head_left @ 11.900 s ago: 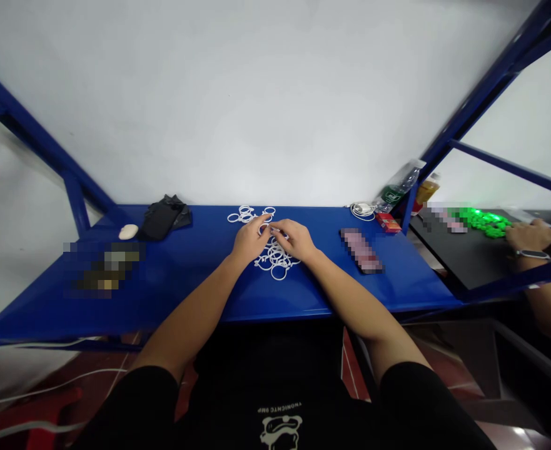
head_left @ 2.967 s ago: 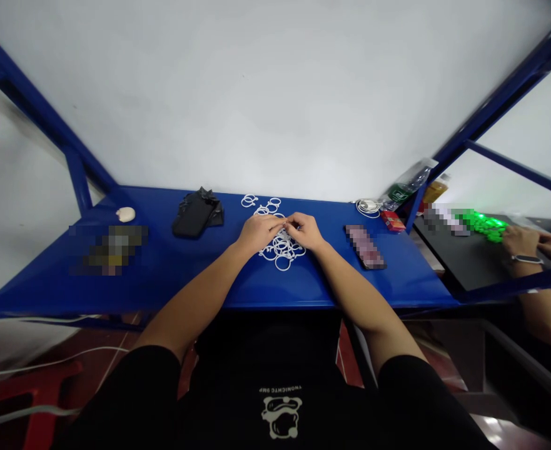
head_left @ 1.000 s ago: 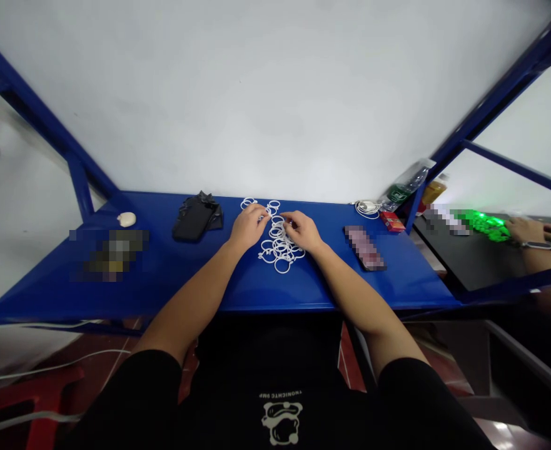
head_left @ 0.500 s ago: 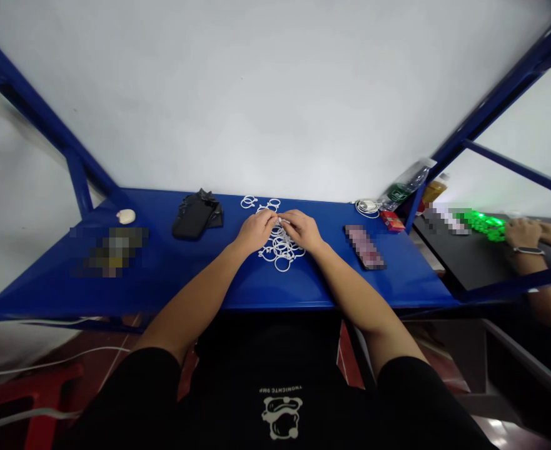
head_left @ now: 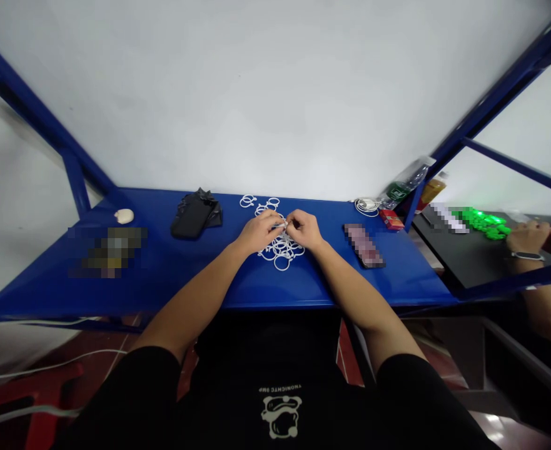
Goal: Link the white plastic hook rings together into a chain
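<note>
My left hand (head_left: 260, 233) and my right hand (head_left: 306, 230) meet above a pile of thin white rings (head_left: 283, 246) on the blue table. Each ring seems to carry a small knob or clasp. Fingers of both hands pinch a small white piece (head_left: 284, 225) between them; it looks like part of one white ring, though the fingers cover most of it. My right fingers are curled in, while my left fingers reach across toward them. A few more white rings (head_left: 247, 201) lie behind my hands, near the wall.
On the left lie a black phone-shaped object (head_left: 191, 219) on crumpled black plastic, and a cream-coloured case (head_left: 124, 216). To the right are a phone (head_left: 364, 245), a red box (head_left: 391, 220), a coiled white cable (head_left: 366, 207) and a bottle (head_left: 406, 184). A co-worker's hands (head_left: 528, 236) handle green items beyond the frame.
My right hand has curled its fingers more and turned slightly. My left fingers have stretched further right over the pile. The white piece stays between both hands.
</note>
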A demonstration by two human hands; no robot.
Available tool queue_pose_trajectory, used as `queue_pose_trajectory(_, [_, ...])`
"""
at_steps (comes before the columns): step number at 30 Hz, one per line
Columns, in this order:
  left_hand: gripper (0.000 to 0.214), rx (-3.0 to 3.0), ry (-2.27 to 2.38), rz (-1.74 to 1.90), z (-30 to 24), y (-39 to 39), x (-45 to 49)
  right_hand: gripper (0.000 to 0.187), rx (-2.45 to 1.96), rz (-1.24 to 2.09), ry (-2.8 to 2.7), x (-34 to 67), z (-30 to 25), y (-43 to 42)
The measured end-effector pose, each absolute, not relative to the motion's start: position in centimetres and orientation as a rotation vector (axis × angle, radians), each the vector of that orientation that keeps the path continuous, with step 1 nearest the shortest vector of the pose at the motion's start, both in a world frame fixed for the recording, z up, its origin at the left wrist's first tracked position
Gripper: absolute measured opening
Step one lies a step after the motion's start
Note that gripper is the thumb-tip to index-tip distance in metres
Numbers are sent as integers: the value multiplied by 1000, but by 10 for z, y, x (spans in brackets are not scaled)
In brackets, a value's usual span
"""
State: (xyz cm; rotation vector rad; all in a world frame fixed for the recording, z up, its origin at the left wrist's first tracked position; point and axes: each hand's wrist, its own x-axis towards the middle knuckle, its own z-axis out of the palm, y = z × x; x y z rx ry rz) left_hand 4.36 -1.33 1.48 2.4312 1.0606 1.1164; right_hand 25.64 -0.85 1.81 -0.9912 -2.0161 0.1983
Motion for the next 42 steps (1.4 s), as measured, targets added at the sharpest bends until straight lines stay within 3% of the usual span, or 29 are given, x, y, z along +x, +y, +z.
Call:
queue_pose_trajectory(5, [28,2274,1379,1181,2,14,21,20,-974,167,-2049,258,19,-7])
queue_pose_trajectory(11, [43,2222,1750,770,-12,31,12,24,-923,160,-2188,254,22,-10])
queue_pose_trajectory(16, [31,2253,1822,667,-10,29,20,19,-964,180,-2155,255,20,-8])
queue_pose_trajectory(23, [13,2180,1703,1002,-17,37,11,17,-979,210,-2094,258,14,-4])
queue_pose_trajectory(30, [13,2205,1519,1281,-5,22,21,24,-970,251,-2055,258,15,-5])
queue_pose_trajectory(36, [22,2533,1194,1278,11,-9,42,41,-979,337,-1950,257,16,-8])
queue_pose_trajectory(42, [20,2719,1009,1174,14,-17,51,35,-972,297,-1921,255,15,-7])
